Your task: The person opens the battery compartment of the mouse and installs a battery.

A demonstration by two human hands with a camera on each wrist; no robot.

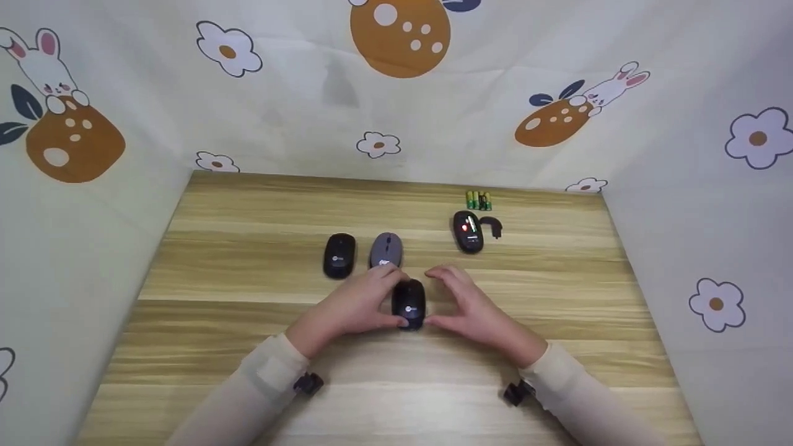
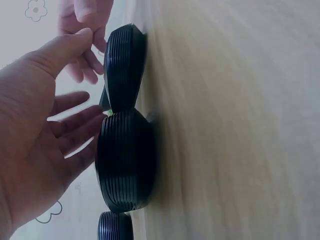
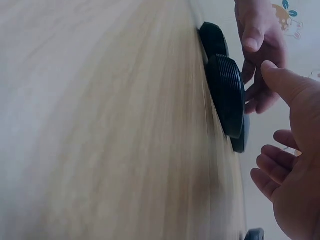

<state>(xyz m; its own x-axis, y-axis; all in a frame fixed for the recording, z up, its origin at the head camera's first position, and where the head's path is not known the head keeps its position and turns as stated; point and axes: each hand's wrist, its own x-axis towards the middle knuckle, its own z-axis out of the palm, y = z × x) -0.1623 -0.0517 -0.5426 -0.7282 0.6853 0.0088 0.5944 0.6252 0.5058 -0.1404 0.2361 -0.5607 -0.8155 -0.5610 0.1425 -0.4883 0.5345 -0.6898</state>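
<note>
A black computer mouse [image 1: 409,303] lies on the wooden table between the two hands. My left hand [image 1: 359,301] is at its left side, the thumb by its near end and the fingers by its far end; the left wrist view shows these fingers [image 2: 75,127] loosely bent, not wrapped round it. My right hand [image 1: 474,310] stands apart on the right, thumb and fingers spread and holding nothing. Just beyond the left fingers is a grey mouse [image 1: 387,248], its near end partly hidden. Another black mouse [image 1: 339,255] sits left of it.
An upturned black mouse [image 1: 468,232] with a red light lies farther back on the right. Beside it is a curved black cover [image 1: 492,226]. Several green batteries [image 1: 478,200] stand in a row behind. Patterned cloth walls [image 1: 297,118] enclose the table [image 1: 235,260] at the back and sides.
</note>
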